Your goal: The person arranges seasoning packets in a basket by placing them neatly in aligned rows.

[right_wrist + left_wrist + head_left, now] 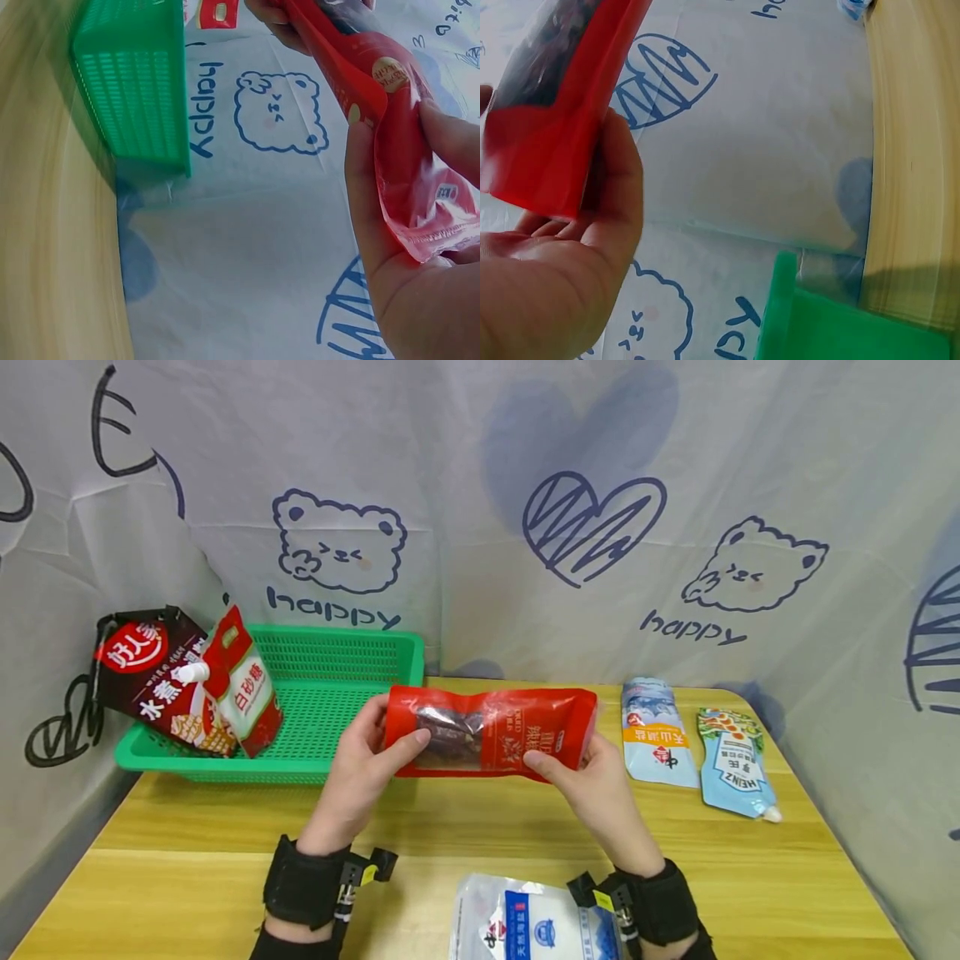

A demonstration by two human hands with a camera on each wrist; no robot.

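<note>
Holding the red pouch (pixel 498 735) level above the bench (pixel 450 835), you have one hand at each end of it. Your left hand (pixel 367 768) grips the left end, its thumb laid across the front and its other fingers curled behind and beneath, so the pouch is pinched between them. Your right hand (pixel 600 785) pinches the right end the same way, thumb on the printed face, fingers at the back; the right wrist view shows the crimped seal close to your palm. A clear window towards the left of the pouch shows dark contents.

Beyond your left hand sits the green basket (pixel 247 770). At its left side, a dark maroon bag (pixel 150 681) leans beside a red-and-white bag (pixel 251 697), with a white cap (pixel 193 672) between their upper parts. Off past your right hand, a blue, white and orange packet (pixel 658 735) lies flat near the back of the bench, with a light-blue Heinz pouch (pixel 738 768) just beside it, its capped corner towards you. Near you, between your wrists, lies a white-and-blue bag (pixel 540 922), cut off by the bottom of the head view.
</note>
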